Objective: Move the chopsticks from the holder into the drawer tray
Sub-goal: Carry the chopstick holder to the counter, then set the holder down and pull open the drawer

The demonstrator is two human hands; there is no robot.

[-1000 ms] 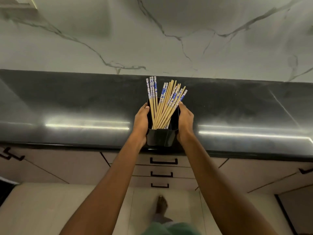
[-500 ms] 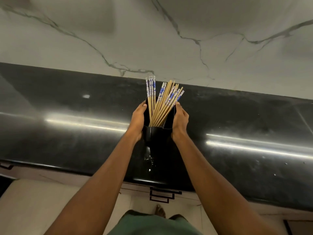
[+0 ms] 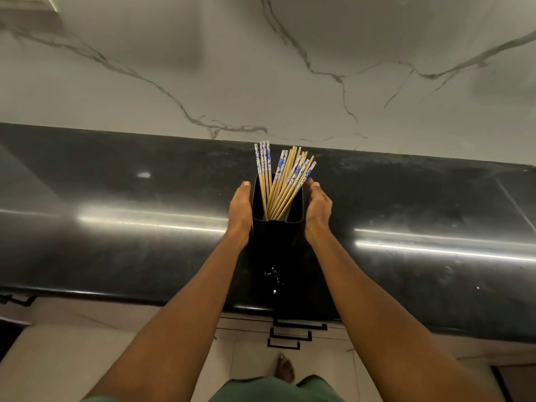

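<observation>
Both palms flat against the black holder (image 3: 277, 233), left hand (image 3: 240, 208) on its left wall, right hand (image 3: 318, 208) on its right, fingers straight, clamping it between them. The holder stands on the dark countertop (image 3: 116, 227), chopsticks (image 3: 280, 184) fanning out of its top, blue-patterned ends up. Drawer handles (image 3: 290, 333) show below the counter edge.

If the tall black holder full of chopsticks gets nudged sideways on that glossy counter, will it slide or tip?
Probably tips before it slides far: the tall, narrow black holder looks top-heavy, with the wooden, blue-patterned chopsticks leaning and fanned well above its rim. The polished black countertop looks slick, so a low push may slide it. It likely feels light.
</observation>
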